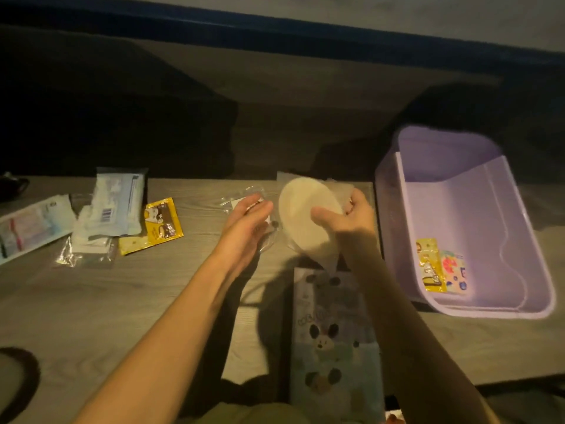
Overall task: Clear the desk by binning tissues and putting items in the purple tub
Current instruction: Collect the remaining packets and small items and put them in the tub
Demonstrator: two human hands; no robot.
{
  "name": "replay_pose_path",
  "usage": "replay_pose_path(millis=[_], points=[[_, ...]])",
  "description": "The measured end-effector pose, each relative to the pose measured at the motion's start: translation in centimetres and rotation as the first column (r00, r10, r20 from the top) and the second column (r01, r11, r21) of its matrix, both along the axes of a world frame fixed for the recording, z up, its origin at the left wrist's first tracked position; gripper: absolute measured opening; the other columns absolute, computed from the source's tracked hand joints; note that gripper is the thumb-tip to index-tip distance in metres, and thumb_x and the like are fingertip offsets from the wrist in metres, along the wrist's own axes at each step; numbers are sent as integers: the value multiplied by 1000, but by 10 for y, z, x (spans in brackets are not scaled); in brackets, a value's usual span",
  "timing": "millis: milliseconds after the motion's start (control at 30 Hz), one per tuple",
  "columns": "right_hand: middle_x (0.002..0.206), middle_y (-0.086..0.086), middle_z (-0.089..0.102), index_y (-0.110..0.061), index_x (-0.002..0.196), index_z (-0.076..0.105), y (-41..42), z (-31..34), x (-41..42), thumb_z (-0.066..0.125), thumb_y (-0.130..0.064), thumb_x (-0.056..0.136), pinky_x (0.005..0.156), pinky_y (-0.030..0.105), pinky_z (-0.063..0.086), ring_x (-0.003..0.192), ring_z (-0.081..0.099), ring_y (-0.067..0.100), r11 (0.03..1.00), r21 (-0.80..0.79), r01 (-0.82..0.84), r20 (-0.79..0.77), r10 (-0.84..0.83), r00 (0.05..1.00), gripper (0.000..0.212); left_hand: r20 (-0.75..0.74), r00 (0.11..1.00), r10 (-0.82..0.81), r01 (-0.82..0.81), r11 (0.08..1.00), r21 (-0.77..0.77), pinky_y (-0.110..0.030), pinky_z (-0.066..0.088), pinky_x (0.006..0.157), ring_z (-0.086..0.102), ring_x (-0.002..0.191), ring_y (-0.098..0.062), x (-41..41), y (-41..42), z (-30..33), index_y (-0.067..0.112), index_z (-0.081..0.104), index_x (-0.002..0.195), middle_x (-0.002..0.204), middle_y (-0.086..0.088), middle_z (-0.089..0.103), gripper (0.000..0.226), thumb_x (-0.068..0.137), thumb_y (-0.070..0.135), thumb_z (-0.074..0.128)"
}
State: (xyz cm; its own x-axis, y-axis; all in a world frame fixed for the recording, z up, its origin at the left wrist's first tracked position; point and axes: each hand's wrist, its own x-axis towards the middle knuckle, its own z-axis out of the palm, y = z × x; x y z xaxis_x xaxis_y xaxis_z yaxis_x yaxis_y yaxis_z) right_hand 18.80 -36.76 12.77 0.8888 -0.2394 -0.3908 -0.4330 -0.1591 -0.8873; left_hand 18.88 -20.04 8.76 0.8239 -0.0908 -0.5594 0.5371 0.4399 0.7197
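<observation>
Right hand (345,218) grips a pale round disc (307,221), thumb across its near face, fingers curled behind the far rim; disc held tilted, raised off the desk (153,301) near the middle of the far edge. What the disc is (lid, pad, pack) cannot be told; frame is dim and soft

Left hand (249,220) flat and spread, palm turned inward, just beside the disc's left rim, over a clear crinkled wrapper (241,197); holds nothing that shows

Key relation: purple tub (458,209) stands to the right of the disc, at the desk's right edge, open side up, long axis running from far edge toward near edge. Right hand sits between disc and tub, so it is the nearer hand by far; judged next move is a short carry rightward over the tub's left wall. Tub already holds two small packets (440,264) at its near end; far end looks free

Still on the desk: yellow sachet (163,220) and a heap of white packs or tissues (110,209) toward the left edge, well apart from the tub; a printed flat pack with bear faces (333,332) at the near edge, under the right forearm

Risk, judged: one-handed pinch on a tilted disc may slip
</observation>
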Motion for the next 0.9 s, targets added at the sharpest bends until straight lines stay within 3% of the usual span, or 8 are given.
replay_pose_path(millis=[100,200,300,400,467,600,800,900], points=[[130,22,52,-8,132,42,0,23,-9,67,-17,77,93,49,50,115,55,36,817,466,-339,158,300,941,61,22,993,-112,114,972,-203,-31,56,75,69,100,-19,-3,6,10,13,55,125,111,-7,71,56,72,19,71],[127,21,57,-7,124,52,2,15,-2,60,-23,85,93,44,50,112,59,33,810,516,-277,82,275,958,43,-11,978,-206,184,893,-411,-37,59,69,72,91,-26,-7,17,13,8,62,113,102,-13,74,66,51,17,83],[121,15,61,-10,117,57,-2,-18,19,59,-27,88,91,34,49,108,59,26,996,-66,63,6,-63,998,33,-35,985,-170,152,941,-302,-41,58,77,69,98,-27,-12,26,4,11,57,122,107,-10,72,54,70,11,71],[149,13,34,-14,138,35,-17,-56,32,52,-27,93,113,41,26,137,29,29,792,-600,-110,-64,89,994,50,-108,987,-118,96,977,-191,-44,54,82,61,108,-29,-19,35,-2,18,54,122,116,-10,65,36,88,6,50],[157,8,14,-19,144,23,-20,-73,33,51,-32,93,118,45,10,144,7,27,674,-680,-289,-221,187,957,59,-143,984,-103,75,980,-185,-44,53,78,59,110,-31,-22,43,-4,16,49,130,120,-12,62,42,89,7,50],[158,5,8,-21,145,16,-19,-83,30,42,-37,95,117,43,5,144,2,26,575,-744,-340,-260,218,940,58,-185,978,-91,48,973,-225,-55,48,79,54,109,-34,-23,54,-3,19,52,119,117,-13,58,34,87,6,47],[145,7,40,-19,140,32,-2,-51,15,47,-17,95,110,40,33,133,36,24,902,-430,-40,49,67,997,48,-181,977,-113,54,951,-303,-56,46,86,53,115,-37,-26,52,-6,17,54,118,124,-16,58,32,87,13,46],[138,6,46,-21,139,34,25,-19,-6,49,-21,93,99,34,43,122,47,20,967,-147,-206,180,231,956,48,-149,982,-118,49,913,-406,-54,42,98,52,120,-36,-27,49,-8,14,52,130,131,-17,57,51,83,35,51]])
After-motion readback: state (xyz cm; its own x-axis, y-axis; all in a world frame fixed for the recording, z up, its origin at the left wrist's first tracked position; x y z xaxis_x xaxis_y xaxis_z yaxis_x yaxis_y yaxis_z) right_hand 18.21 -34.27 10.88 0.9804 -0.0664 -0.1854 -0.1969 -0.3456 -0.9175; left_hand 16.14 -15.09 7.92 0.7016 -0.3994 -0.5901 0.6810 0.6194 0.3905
